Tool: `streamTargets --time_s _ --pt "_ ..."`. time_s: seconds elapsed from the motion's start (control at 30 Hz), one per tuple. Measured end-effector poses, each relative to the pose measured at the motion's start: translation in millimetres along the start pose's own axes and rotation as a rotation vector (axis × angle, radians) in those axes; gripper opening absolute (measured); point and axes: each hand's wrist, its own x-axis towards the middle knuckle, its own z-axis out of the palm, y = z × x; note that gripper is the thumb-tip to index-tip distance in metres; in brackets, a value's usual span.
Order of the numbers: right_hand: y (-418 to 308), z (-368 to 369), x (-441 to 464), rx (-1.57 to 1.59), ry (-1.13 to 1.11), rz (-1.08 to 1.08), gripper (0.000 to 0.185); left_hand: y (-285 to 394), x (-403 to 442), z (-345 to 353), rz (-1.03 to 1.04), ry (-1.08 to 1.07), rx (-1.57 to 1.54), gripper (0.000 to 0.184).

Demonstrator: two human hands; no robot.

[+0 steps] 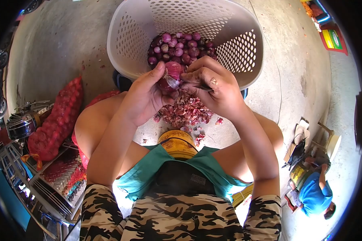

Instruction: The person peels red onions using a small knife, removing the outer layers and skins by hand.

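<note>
A red onion (172,75) with a loose, pale piece of skin is held up just in front of the basket's near rim. My left hand (148,93) grips it from the left side, thumb along its upper edge. On its right, my right hand (214,85) has its fingers pinched together at the onion's skin; the fingertips are partly hidden. Behind both hands stands a grey perforated basket (124,52) with many red onions (179,45) at its bottom. Below the hands, a heap of dry onion skins (189,110) lies on the floor.
A yellow container (177,143) stands between my knees. Full red mesh sacks (57,120) lie at the left beside a metal frame (40,188). At the lower right, a person in a blue shirt (315,195) sits near a stand-like object (332,146). A red crate (334,40) is at the upper right.
</note>
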Motion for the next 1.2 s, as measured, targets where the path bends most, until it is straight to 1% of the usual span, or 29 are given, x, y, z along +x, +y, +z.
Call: streamTargets --time_s 0.17,0.27,0.37,0.47,0.57,0.67,0.77,0.87,0.97,1.07,1.17,1.2 --pt "-2.3 -1.7 0.0 -0.115 -0.044 0.024 0.034 -1.9 1.7 2.2 -0.003 -0.018 -0.034 0.038" --pt "-4.0 -2.5 -1.3 -0.191 -0.129 0.055 0.038 -5.6 4.1 5.7 0.044 0.079 -0.066 0.035" --pt "-4.8 -4.8 -0.6 -0.168 -0.194 0.104 0.042 -6.3 3.2 8.1 0.106 0.083 -0.013 0.035" --pt "-3.6 -3.8 -0.4 -0.112 -0.179 0.11 0.041 -6.3 3.0 8.2 0.133 0.053 -0.025 0.034" --pt "-5.4 -4.3 1.1 -0.093 -0.211 0.124 0.035 -6.1 2.5 4.3 0.122 0.047 -0.034 0.034" --pt "-5.4 -2.5 0.1 -0.014 -0.177 0.118 0.028 -4.4 0.5 10.1 0.127 0.086 0.006 0.038" --pt "1.7 5.6 -1.6 0.073 -0.065 0.058 0.023 -4.6 -0.5 10.5 0.19 0.067 0.084 0.038" --pt "1.2 5.0 -2.5 0.142 -0.064 0.11 0.02 -3.6 -1.2 13.2 0.175 0.095 0.071 0.04" --pt "-3.5 0.7 -2.4 0.275 -0.115 0.272 0.02 -1.9 -2.4 11.5 0.121 0.094 0.071 0.041" --pt "-15.8 -8.8 -1.6 0.527 -0.181 0.581 0.021 -1.1 0.5 15.0 0.085 0.191 0.011 0.043" --pt "-8.5 -7.0 -3.2 0.461 -0.106 0.347 0.021 -3.0 0.1 6.6 0.002 0.104 -0.051 0.042" --pt "-6.7 -6.1 -4.4 0.483 -0.057 0.378 0.021 -2.8 0.2 6.8 0.022 0.1 -0.032 0.042"
